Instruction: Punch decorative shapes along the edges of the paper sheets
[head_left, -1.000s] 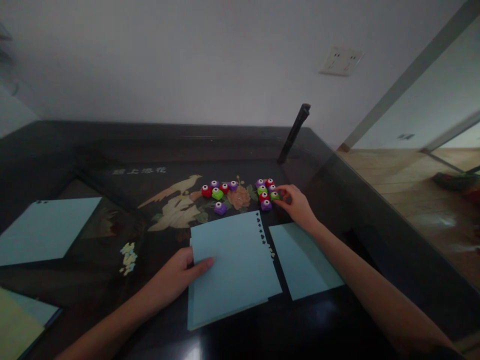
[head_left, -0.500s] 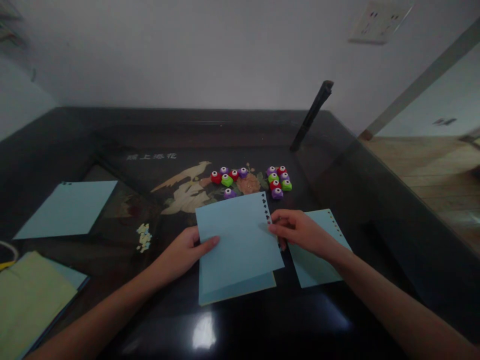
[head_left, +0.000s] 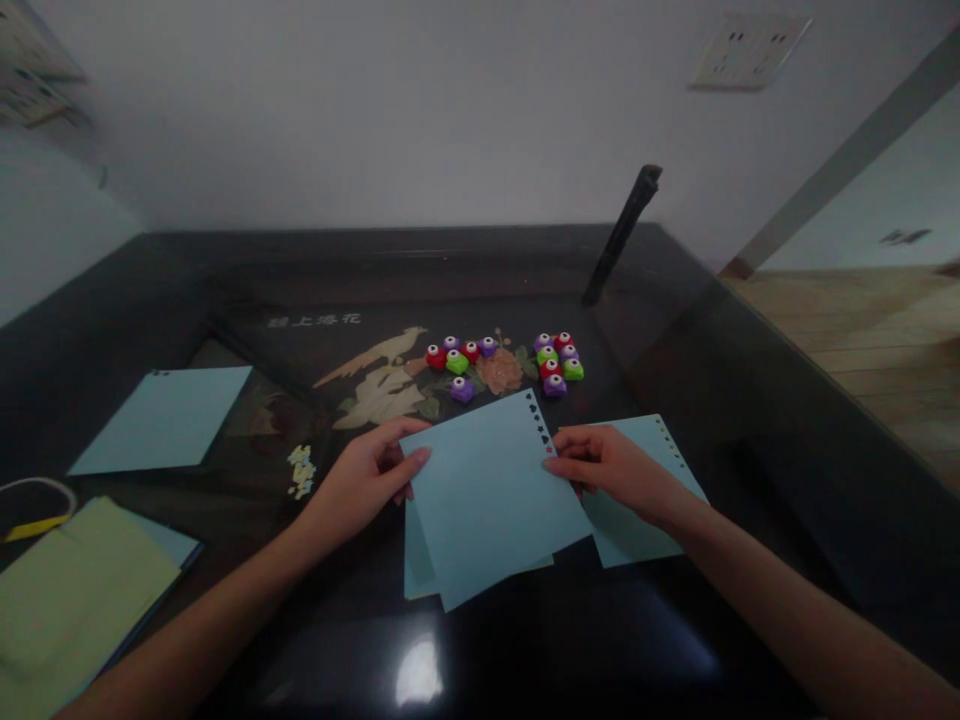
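Note:
A light blue sheet of paper [head_left: 495,500] with a row of small punched shapes along its right edge is held between my two hands, tilted slightly. My left hand [head_left: 375,465] pinches its upper left corner, thumb on top. At the right edge, just below the punched holes, my right hand [head_left: 592,460] grips the sheet between thumb and fingers. Beneath it another blue sheet [head_left: 418,570] shows at the lower left. A further punched sheet [head_left: 637,520] lies partly under my right wrist.
Several small red, green and purple craft punches [head_left: 553,365] stand behind the sheet. Tiny paper cut-outs [head_left: 301,470] lie to the left, near a blue sheet [head_left: 169,420] and a yellow-green paper stack [head_left: 86,590]. A black upright stick-like object [head_left: 622,235] rises at the back right.
The held sheet has turned and shifted right over the sheet beneath. My left hand has moved up to its upper left corner. The view has shifted slightly.

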